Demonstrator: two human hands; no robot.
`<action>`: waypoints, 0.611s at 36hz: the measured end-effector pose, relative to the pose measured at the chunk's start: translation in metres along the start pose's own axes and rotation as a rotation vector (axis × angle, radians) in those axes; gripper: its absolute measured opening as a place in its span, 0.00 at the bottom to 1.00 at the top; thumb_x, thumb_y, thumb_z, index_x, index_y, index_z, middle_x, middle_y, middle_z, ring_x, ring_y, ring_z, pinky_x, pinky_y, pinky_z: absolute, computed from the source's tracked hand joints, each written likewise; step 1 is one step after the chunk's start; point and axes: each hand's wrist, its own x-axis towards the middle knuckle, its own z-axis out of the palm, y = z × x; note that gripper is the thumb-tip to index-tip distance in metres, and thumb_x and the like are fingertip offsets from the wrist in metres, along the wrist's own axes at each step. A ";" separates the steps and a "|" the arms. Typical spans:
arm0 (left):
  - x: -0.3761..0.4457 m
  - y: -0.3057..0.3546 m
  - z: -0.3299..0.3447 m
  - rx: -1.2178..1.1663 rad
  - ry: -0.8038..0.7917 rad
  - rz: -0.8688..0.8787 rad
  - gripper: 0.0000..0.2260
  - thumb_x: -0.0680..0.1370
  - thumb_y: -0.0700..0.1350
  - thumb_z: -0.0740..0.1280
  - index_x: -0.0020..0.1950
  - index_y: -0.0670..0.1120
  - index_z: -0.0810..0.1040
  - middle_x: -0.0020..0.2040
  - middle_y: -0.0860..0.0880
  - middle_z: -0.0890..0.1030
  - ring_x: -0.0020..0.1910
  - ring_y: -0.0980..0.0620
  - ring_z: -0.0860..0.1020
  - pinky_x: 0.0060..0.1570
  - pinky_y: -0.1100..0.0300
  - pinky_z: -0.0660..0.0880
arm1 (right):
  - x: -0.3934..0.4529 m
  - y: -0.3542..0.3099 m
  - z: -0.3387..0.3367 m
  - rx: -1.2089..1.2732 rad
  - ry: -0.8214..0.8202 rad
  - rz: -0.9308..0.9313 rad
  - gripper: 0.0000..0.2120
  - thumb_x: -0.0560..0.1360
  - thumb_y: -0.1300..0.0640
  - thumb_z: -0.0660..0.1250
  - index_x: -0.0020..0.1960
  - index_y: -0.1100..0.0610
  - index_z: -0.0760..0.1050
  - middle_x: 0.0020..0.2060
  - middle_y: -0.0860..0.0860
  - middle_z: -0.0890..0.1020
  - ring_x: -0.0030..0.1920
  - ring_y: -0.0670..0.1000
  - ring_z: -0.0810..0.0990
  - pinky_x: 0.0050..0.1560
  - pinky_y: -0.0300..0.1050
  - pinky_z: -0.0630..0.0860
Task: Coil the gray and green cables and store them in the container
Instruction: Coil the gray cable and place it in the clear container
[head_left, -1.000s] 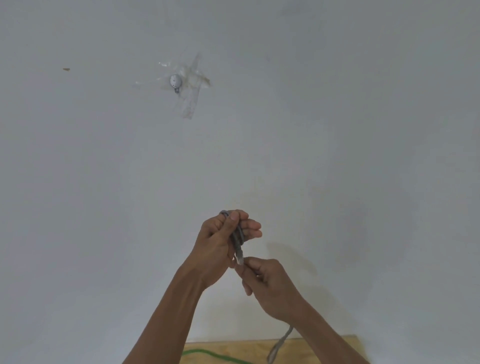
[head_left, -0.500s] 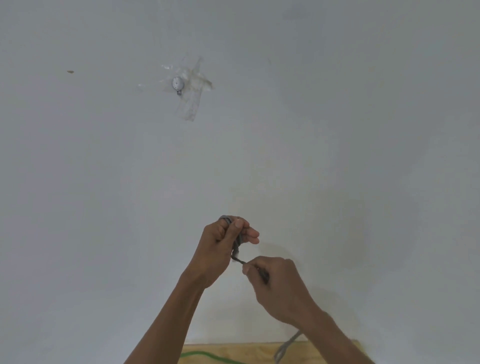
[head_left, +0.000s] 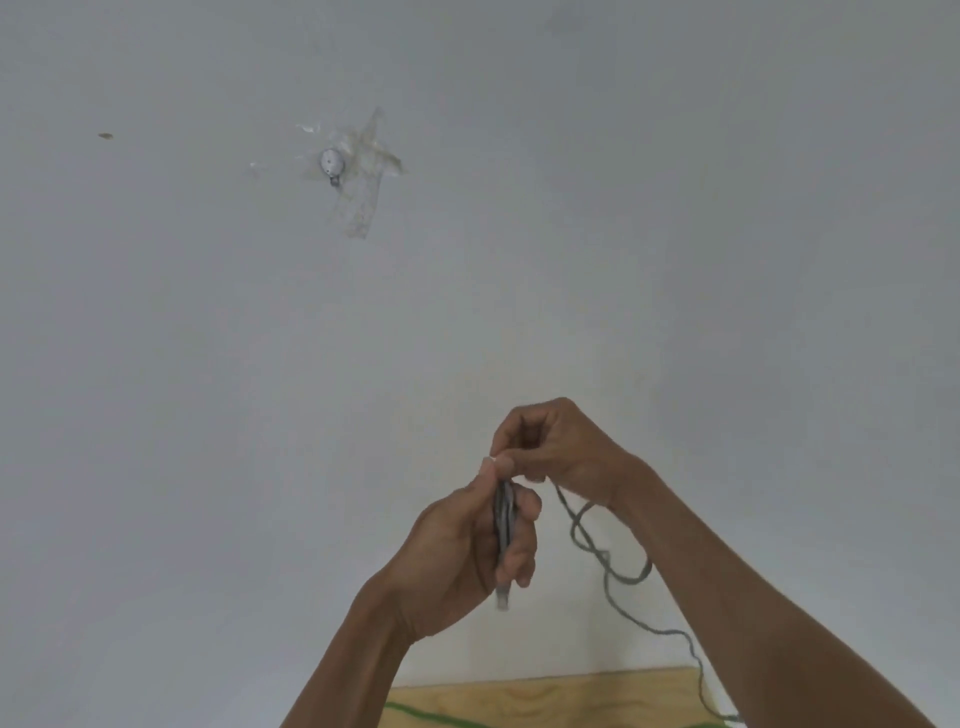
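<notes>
My left hand (head_left: 467, 551) grips a small bundle of gray cable (head_left: 503, 525) loops upright in front of the white wall, a connector end poking out below its fingers. Just above it, my right hand (head_left: 550, 447) pinches the same cable at the top of the bundle. From there the loose gray cable hangs down to the right in wavy bends toward the wooden table (head_left: 571, 699). A short piece of the green cable (head_left: 441, 718) lies on that table at the bottom edge. The container is not in view.
A white wall (head_left: 675, 260) fills most of the view. On it sits a small round fixture (head_left: 332, 163) held under strips of clear tape, upper left of centre. A tiny brown mark (head_left: 105, 136) is far left.
My right hand rose from below the left hand to above it, carrying the cable up over the bundle. A longer slack stretch now hangs at the right.
</notes>
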 end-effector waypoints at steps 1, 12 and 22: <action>0.000 0.002 0.000 -0.021 -0.020 0.023 0.19 0.83 0.54 0.57 0.47 0.40 0.78 0.28 0.45 0.73 0.27 0.50 0.70 0.35 0.57 0.73 | -0.002 0.011 0.004 0.050 0.024 0.018 0.12 0.69 0.53 0.78 0.42 0.61 0.80 0.32 0.57 0.78 0.33 0.53 0.71 0.33 0.44 0.68; 0.014 0.040 -0.010 -0.164 0.201 0.352 0.09 0.82 0.40 0.57 0.53 0.39 0.77 0.32 0.48 0.75 0.27 0.54 0.71 0.31 0.61 0.72 | -0.062 0.060 0.055 0.163 -0.019 0.236 0.11 0.80 0.51 0.63 0.52 0.58 0.78 0.26 0.49 0.70 0.26 0.47 0.66 0.29 0.39 0.68; 0.024 0.041 -0.056 0.004 0.499 0.426 0.09 0.84 0.39 0.57 0.57 0.39 0.76 0.37 0.48 0.81 0.32 0.51 0.78 0.41 0.61 0.79 | -0.075 0.038 0.055 -0.206 -0.164 0.324 0.06 0.82 0.54 0.60 0.55 0.47 0.74 0.27 0.47 0.74 0.26 0.49 0.73 0.35 0.43 0.76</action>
